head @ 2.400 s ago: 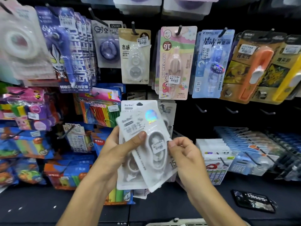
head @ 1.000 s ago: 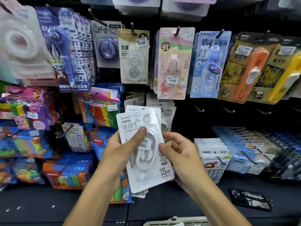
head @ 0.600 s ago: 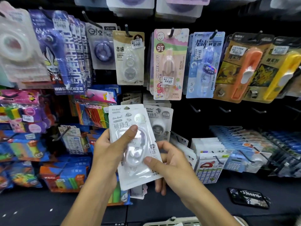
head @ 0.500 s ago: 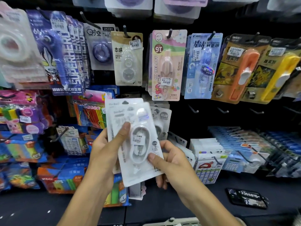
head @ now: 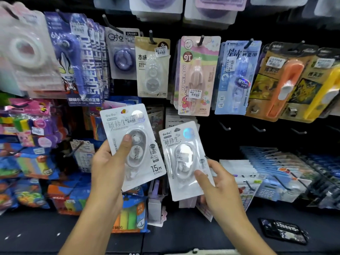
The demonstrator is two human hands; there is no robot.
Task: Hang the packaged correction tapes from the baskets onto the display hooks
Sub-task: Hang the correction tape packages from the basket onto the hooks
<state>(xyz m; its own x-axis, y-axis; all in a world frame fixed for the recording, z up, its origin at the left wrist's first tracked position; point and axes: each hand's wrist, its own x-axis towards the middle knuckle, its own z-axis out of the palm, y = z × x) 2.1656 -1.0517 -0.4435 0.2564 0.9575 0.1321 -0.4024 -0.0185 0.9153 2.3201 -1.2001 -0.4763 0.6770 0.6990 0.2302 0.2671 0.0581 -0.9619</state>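
While my left hand grips one white correction tape pack (thumb on front), my right hand pinches another pack beside it.

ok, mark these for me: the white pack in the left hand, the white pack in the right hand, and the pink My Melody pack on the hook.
left-hand white pack (head: 135, 144), head view, on its clear blister.
right-hand white pack (head: 184, 159), head view, on its blister.
My Melody pack (head: 197, 76), head view, on the pink dispenser.
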